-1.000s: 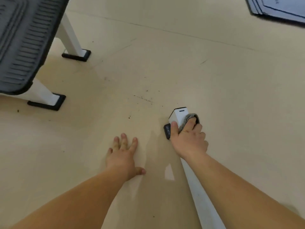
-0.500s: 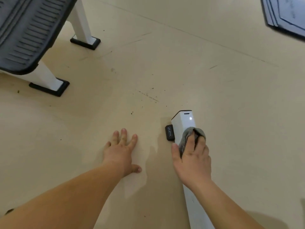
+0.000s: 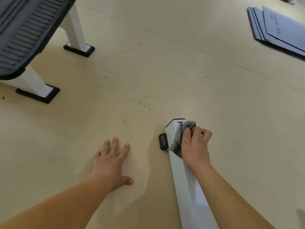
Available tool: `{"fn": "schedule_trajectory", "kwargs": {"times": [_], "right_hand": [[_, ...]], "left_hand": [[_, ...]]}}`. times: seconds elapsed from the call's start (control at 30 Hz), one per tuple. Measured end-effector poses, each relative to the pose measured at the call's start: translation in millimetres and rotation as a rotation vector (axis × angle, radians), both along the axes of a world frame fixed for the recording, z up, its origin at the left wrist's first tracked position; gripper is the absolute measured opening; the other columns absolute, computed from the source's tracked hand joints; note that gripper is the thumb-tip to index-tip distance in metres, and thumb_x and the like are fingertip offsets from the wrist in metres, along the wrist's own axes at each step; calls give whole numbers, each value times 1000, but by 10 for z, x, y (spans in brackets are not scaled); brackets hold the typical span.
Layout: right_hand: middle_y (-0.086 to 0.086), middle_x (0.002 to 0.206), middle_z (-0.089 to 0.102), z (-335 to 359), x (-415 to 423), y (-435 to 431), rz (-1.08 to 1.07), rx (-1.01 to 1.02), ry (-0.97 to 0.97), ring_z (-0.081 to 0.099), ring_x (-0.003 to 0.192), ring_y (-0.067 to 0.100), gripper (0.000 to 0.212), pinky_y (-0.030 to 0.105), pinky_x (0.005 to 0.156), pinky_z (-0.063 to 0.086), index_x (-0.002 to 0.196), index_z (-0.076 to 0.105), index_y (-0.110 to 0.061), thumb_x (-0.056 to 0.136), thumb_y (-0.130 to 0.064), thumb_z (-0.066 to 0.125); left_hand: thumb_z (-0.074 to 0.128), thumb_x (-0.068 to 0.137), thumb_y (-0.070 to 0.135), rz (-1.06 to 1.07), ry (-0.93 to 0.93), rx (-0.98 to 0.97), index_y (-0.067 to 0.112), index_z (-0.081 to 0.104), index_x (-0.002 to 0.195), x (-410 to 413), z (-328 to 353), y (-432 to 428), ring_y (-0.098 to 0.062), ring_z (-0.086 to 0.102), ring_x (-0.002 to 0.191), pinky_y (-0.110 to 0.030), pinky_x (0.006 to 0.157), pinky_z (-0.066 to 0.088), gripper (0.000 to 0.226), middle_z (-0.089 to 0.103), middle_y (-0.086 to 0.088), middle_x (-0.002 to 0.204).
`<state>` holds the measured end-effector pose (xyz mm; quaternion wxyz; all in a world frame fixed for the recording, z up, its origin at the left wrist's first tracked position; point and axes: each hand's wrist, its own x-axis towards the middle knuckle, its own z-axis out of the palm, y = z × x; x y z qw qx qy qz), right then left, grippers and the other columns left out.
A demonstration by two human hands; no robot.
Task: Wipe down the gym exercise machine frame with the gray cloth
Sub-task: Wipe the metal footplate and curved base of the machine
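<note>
The beige floor (image 3: 181,71) carries a white frame bar (image 3: 183,182) running from the near edge to mid-scene, right. The left hand (image 3: 109,162) rests flat on the floor beside it, fingers spread. The right hand (image 3: 194,146), fingers curled, grasps the gray cloth (image 3: 177,139) at the bar's far end.

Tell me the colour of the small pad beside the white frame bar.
The small rectangular pad is black with pale lettering; the head view shows it best.

Cloth (image 3: 177,140) lies on the frame bar (image 3: 186,187); footplate (image 3: 24,30) far left, mats (image 3: 280,28) far right.
</note>
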<state>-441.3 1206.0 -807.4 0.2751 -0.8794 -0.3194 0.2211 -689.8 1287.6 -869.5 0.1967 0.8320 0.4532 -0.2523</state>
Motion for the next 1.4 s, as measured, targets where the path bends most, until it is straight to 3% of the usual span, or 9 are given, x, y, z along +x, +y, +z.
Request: {"fn": "schedule_trajectory", "kwargs": {"times": [0.13, 0.33, 0.4, 0.57, 0.73, 0.9, 1.03, 1.27, 1.4], "right_hand": [[-18, 148, 13, -50, -47, -296, 67, 9, -107, 42, 124, 11, 25, 31, 93, 39, 119, 34, -22, 104, -40, 43], [-17, 135, 51, 13, -88, -113, 53, 65, -10, 56, 118, 22, 50, 35, 91, 47, 151, 19, -36, 106, -32, 42], [-4, 166, 24, -13, -145, -128, 179, -101, -117, 27, 151, 24, 59, 44, 116, 38, 162, 13, -33, 106, -45, 29], [10, 172, -5, -46, -62, 155, 331, -237, -327, -6, 158, 26, 68, 45, 129, 4, 165, 4, -22, 107, -49, 28], [-6, 161, 29, -18, 121, 504, 355, -147, -181, 17, 153, 23, 54, 37, 119, 24, 155, 36, -30, 104, -47, 40], [3, 160, 40, 15, -181, 12, 738, -209, -549, 15, 157, 25, 65, 50, 128, 1, 146, 52, -16, 103, -59, 28], [7, 113, 71, 67, -298, -218, 1152, -501, -694, 54, 127, 25, 77, 46, 129, 1, 123, 69, -7, 102, -61, 19], [-1, 125, 53, 164, -175, 404, 1129, -367, -685, 54, 113, 22, 28, 28, 90, 33, 116, 61, -22, 102, -37, 43], [-2, 171, -5, 163, -158, 280, 1151, -467, -657, 4, 155, 24, 67, 29, 108, 33, 152, 35, -29, 88, -22, 54]], "left_hand": [[57, 70, 90, -2, -10, 7, 41, -27, 156, -18, -28, -10, -32, -22, 155, -47, 128, 10, 129, -34, -4, 165], [57, 71, 89, -6, -21, 12, 42, -28, 155, 0, -25, -16, -31, -23, 155, -47, 128, 9, 129, -35, -4, 164], [57, 71, 89, -9, -11, 6, 41, -27, 155, 7, -1, -11, -31, -24, 155, -47, 128, 9, 128, -35, -4, 164], [55, 72, 90, -21, 5, 9, 41, -28, 155, 2, -4, -10, -32, -24, 155, -47, 128, 8, 127, -36, -5, 164], [54, 72, 90, -26, 8, 12, 42, -27, 155, -2, -27, -8, -31, -25, 154, -47, 128, 7, 126, -37, -4, 163], [54, 72, 91, -26, 8, 5, 42, -28, 155, -16, -28, 0, -32, -25, 154, -48, 128, 7, 127, -37, -4, 163], [53, 71, 92, -41, 13, 5, 41, -26, 156, -19, -40, 12, -33, -23, 155, -49, 127, 9, 126, -36, -5, 164], [52, 71, 93, -43, 8, -2, 43, -27, 155, -53, -53, 7, -31, -24, 155, -48, 128, 8, 126, -37, -3, 163], [52, 71, 93, -46, 17, 7, 43, -27, 155, -57, -66, 2, -32, -24, 155, -48, 128, 8, 126, -37, -4, 163]]}}
